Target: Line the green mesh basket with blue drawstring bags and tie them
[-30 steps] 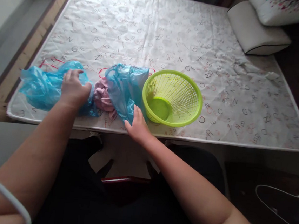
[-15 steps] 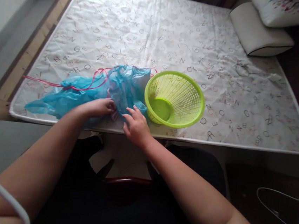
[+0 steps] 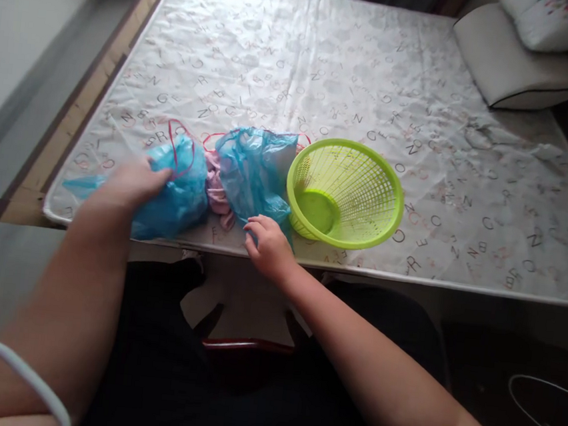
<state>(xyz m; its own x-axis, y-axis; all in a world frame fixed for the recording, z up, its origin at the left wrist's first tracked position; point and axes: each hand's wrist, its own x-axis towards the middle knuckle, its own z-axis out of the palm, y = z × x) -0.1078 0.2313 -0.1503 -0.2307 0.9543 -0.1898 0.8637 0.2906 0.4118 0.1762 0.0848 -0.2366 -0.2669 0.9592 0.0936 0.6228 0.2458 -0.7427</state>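
Two crumpled blue plastic bags with red drawstrings lie side by side near the front edge. My left hand (image 3: 133,185), smeared by motion, is over the left bag (image 3: 175,192); whether its fingers grip the plastic I cannot tell. Between the bags, folds of pink cloth (image 3: 219,193) show. At the lower edge of the right bag (image 3: 258,170) is my right hand (image 3: 271,245), its fingers loosely bent and apart, with nothing visible in them. A lime-green plastic basket (image 3: 345,193) tilts toward me, just right of that bag, its inside bare.
The bags and basket rest on a pale mattress (image 3: 337,77) printed with letters. A beige cushion (image 3: 514,61) and a white pillow (image 3: 558,25) are at the back right corner. A white cable (image 3: 13,364) crosses the lower left.
My left hand has moved left from the gap between the bags, and the left bag's red cord has shifted. More pink cloth shows. My right hand stays by the right bag.
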